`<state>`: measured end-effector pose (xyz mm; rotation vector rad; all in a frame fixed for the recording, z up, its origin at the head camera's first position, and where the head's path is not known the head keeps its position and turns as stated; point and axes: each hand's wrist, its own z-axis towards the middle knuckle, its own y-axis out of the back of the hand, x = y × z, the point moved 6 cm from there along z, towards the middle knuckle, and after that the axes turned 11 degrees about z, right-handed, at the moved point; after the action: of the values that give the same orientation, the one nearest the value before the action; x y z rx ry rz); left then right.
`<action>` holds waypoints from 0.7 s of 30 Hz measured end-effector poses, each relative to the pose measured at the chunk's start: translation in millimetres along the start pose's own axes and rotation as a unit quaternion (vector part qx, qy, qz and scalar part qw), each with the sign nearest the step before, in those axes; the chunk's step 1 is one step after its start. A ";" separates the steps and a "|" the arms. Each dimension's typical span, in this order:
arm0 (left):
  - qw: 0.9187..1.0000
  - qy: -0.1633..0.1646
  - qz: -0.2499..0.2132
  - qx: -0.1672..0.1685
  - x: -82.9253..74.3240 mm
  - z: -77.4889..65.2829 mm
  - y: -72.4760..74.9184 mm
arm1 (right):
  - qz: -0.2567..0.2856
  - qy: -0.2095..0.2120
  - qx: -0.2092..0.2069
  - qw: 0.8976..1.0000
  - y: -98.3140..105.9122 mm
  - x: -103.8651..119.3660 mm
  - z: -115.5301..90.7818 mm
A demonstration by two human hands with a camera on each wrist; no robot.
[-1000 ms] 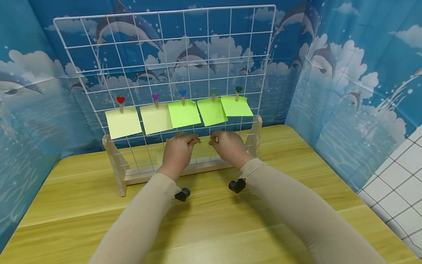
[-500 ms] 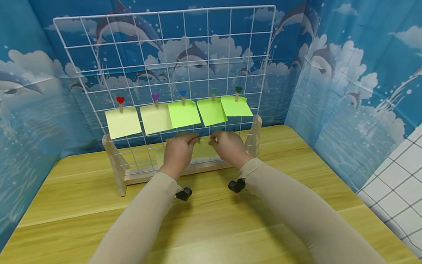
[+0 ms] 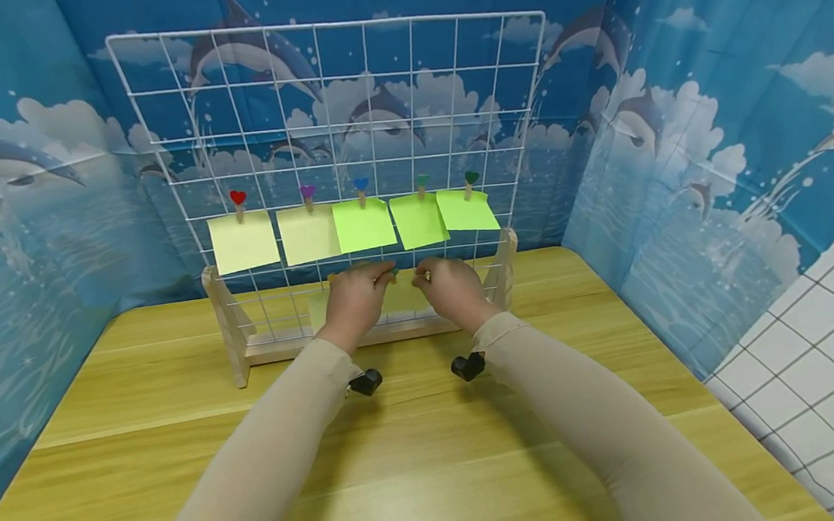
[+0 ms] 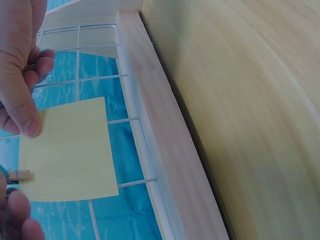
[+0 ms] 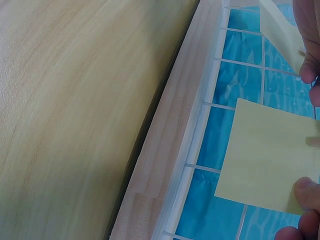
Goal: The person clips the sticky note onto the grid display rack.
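Observation:
A pale yellow sticky note lies against the lower part of a white wire grid. My right hand pinches its upper right corner, with the thumb on the paper's front. Near the middle of its top edge sits a small wooden clothespin with a teal end. The fingertips of my left hand hold that clothespin, partly out of frame in the left wrist view. Left of it hangs another pale yellow note, mostly behind my left hand in the head view.
Higher on the grid hang several notes, including a pale yellow note and a green note, under heart-topped clothespins. Wooden feet and a wooden base bar support the grid on the wooden table. A dolphin-print curtain surrounds it.
My left hand has shifted very slightly to the right, and more of the clothespin's teal end shows at its fingertips. The right hand stays in place on the sticky note.

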<state>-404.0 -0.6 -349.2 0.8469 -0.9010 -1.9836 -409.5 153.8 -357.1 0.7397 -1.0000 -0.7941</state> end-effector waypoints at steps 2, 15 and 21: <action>1.000 0.001 0.001 0.009 0.4 -0.1 -1.7 | -0.001 -0.001 0.002 1.000 0.1 0.4 -0.1; 0.998 0.023 -0.035 0.048 6.8 -4.7 -6.5 | 0.001 -0.006 0.012 1.000 -0.2 2.0 -0.1; 0.998 0.024 -0.029 0.046 3.3 -8.7 3.4 | -0.003 0.001 0.007 1.000 0.8 1.1 -0.8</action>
<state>-397.4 -7.4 -351.8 0.9799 -0.9558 -1.9742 -408.2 153.5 -356.2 0.7554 -1.0031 -0.7927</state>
